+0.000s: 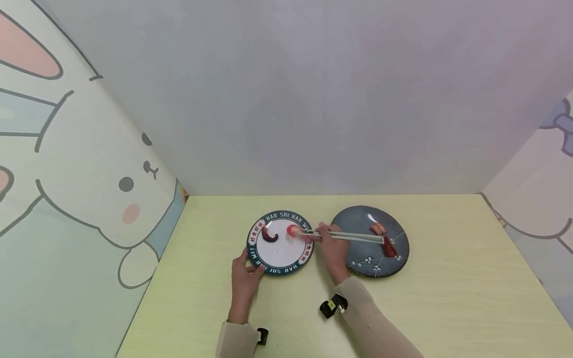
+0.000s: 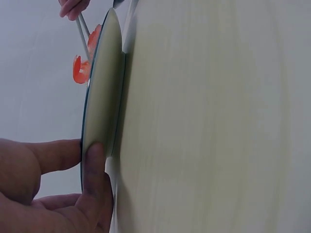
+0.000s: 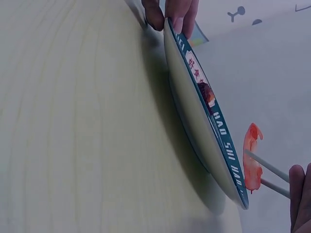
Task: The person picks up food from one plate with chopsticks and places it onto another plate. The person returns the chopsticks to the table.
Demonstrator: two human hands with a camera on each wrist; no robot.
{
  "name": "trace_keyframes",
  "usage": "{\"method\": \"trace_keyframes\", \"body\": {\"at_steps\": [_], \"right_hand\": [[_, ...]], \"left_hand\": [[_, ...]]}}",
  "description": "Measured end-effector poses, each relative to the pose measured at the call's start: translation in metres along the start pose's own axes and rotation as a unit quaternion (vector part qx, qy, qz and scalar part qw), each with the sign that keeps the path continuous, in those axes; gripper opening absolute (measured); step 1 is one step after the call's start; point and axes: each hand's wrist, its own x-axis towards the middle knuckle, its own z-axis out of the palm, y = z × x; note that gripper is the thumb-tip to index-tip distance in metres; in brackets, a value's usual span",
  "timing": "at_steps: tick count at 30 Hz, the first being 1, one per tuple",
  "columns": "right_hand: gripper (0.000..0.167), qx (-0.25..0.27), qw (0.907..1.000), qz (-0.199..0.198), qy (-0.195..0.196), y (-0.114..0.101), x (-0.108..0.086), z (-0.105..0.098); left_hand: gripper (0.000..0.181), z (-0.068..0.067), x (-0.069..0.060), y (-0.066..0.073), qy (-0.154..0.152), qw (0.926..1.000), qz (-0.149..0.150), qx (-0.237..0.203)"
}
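My left hand [image 1: 246, 281] holds the near-left rim of a white plate [image 1: 278, 271] with a green lettered border. In the left wrist view its fingers [image 2: 95, 162] grip the rim from both faces. My right hand [image 1: 333, 248] holds a pair of pale chopsticks [image 1: 358, 236] over the plate's right side. Between their tips is an orange-red shrimp [image 3: 251, 158], held just above the plate in the right wrist view. A dark red curled food piece [image 1: 269, 235], like a tentacle, lies on the plate's left part.
To the right stands a dark blue-grey plate [image 1: 358, 219] with white blossoms. It bears a pinkish-orange food piece [image 1: 378, 228] and a dark red one [image 1: 389, 247]. A grey wall [image 1: 313, 124] rises behind the light wood table [image 1: 447, 278]; rabbit-patterned panels flank it.
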Motion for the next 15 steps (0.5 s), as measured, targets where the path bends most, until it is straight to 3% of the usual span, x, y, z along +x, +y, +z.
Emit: {"method": "trace_keyframes", "body": {"at_steps": [15], "right_hand": [[0.027, 0.055, 0.9981, -0.009, 0.024, -0.0032, -0.0001, -0.0082]], "left_hand": [[0.077, 0.0, -0.0013, 0.0011, 0.0, 1.0, -0.001, -0.003]]}}
